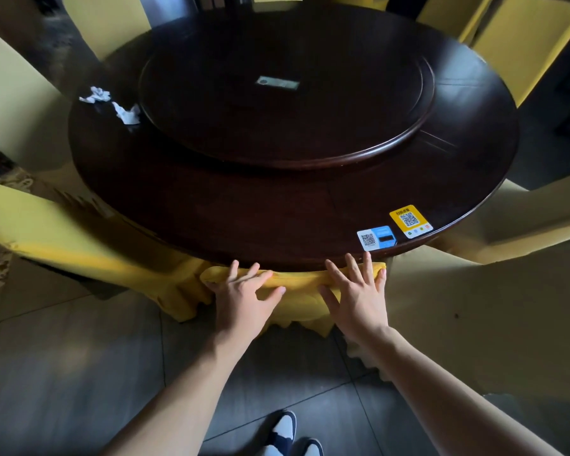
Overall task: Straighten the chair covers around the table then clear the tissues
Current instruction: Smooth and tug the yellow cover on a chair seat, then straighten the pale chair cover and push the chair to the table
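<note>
Both hands lie flat with spread fingers, gripping nothing – the left hand (244, 291) and right hand (356, 291) press the top of the yellow cover (297, 284) at 6 o'clock of the table (277, 205). The tissues (112, 103) wait at 10 o'clock. With open palms the cloth may only slide and bunch into new wrinkles – not straighten

Single head view, wide-angle: looks forward and steeply down, close above round surface (277, 209); floor (79, 373) below.
</note>
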